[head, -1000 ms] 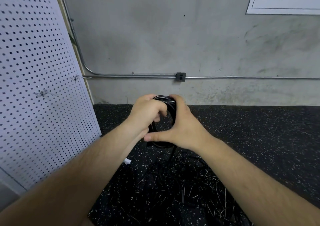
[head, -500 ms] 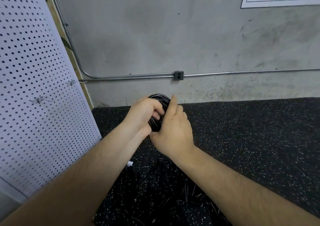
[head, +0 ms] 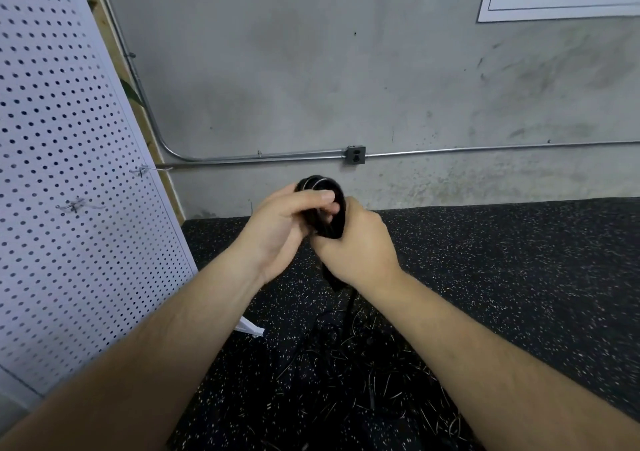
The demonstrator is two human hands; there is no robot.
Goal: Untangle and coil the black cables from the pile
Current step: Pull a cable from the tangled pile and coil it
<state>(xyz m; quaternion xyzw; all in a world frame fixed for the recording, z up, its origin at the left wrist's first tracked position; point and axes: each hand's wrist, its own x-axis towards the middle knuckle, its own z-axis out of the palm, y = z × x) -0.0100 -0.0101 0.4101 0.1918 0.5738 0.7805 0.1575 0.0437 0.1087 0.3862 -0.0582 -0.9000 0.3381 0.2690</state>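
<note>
Gripping coil [head: 320, 183]: left hand [head: 282, 229] and right hand [head: 362, 248] both curl round it, loops upright.
Loose tail [head: 331, 277]: drops below the right hand toward the pile [head: 363, 374].

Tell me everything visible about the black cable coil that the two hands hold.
The cable coil is black and glossy, several loops gathered into a small tight ring. It is held upright in the air, before the grey wall. The left hand curls its fingers over its left side; the right hand grips its right and lower part. A strand hangs from it toward the pile on the floor.
</note>
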